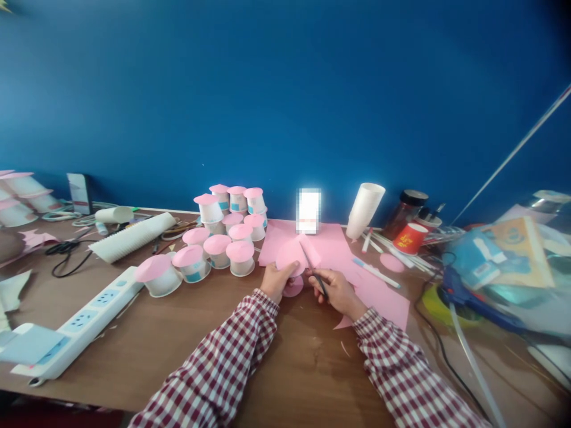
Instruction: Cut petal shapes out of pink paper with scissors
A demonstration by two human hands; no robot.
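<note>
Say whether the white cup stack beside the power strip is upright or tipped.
Tipped: the white cup stack lies lengthwise on the table, its ridged side showing.

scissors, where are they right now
In the head view, the scissors are just right of centre, in the right hand, their blades at the pink paper the left hand holds.

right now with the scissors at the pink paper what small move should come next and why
Probably one short, careful snip with the scissors: the right hand holds them at the pink paper, and the left hand pinches that paper close by, so a long cut looks riskier.
</note>
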